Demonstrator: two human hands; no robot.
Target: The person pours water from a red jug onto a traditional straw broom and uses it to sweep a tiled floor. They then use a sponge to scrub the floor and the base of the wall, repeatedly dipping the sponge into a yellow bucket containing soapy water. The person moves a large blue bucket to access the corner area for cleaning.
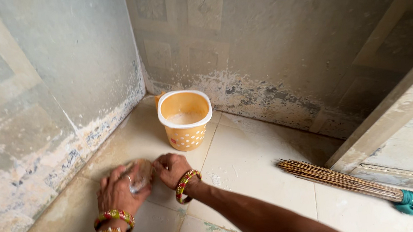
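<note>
In the head view, both hands work low in the lower left of the frame, on the pale cream tiled floor [251, 167]. The left hand [118, 191] lies palm down with its fingers curled over a small rounded, pale brownish object [141, 172], too blurred to tell what it is; the hand presses it against the floor. The right hand [171, 169] sits just beside it, touching the same object from the right, fingers folded into a loose fist that grips its edge. Red, green and gold bangles [114, 217] ring the left wrist, and matching bangles [185, 185] ring the right wrist.

Just above the hands, near the centre of the frame, stands a small orange plastic bucket with a white rim and white dots [185, 120], upright in the corner where the two stained, flaking grey-blue tiled walls [77, 57] meet. Something pale lies inside it.

At the lower right, a broom of thin brown sticks bound with a teal band [352, 183] lies flat on the floor, well apart from the hands, beside a weathered pale door frame [390, 115].
</note>
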